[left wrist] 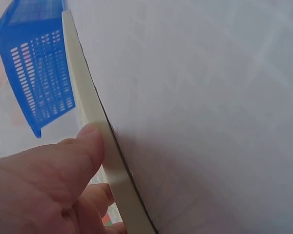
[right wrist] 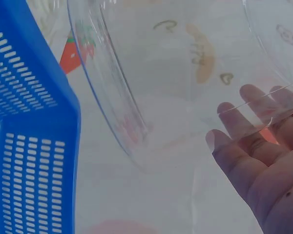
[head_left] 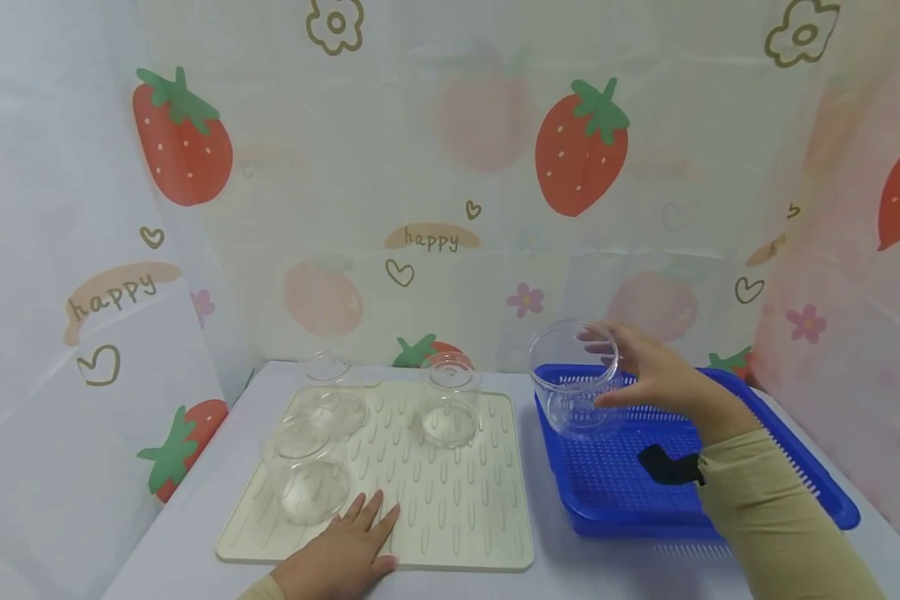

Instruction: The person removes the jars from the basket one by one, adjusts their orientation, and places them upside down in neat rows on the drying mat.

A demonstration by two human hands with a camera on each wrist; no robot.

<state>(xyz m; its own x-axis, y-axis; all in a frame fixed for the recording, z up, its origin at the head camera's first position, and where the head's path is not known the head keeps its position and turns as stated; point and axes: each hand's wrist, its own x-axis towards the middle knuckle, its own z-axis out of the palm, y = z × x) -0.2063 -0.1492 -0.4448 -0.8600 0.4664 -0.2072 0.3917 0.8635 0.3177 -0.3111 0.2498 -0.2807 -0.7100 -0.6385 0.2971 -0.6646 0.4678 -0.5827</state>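
Observation:
My right hand (head_left: 656,375) grips a clear plastic cup (head_left: 573,392) by its side, thumb and fingers around the wall, at the left end of the blue basket (head_left: 600,527). Its wide rim faces up. In the right wrist view, fingertips (right wrist: 227,117) show through the clear wall of the cup (right wrist: 112,73). My left hand (head_left: 337,554) rests on the front edge of the cream ribbed mat (head_left: 487,533), fingers spread. Just beyond them is a front-left cup (head_left: 307,467), wide end down. Two similar cups stand farther back, a back-left cup (head_left: 332,400) and a middle cup (head_left: 450,404).
The basket sits right of the mat on a white-covered table (head_left: 180,533), its perforated wall (right wrist: 34,180) close beside the held cup. A strawberry-print curtain (head_left: 435,167) hangs behind and along both sides. A black strap end (head_left: 667,465) sticks out at the right cuff.

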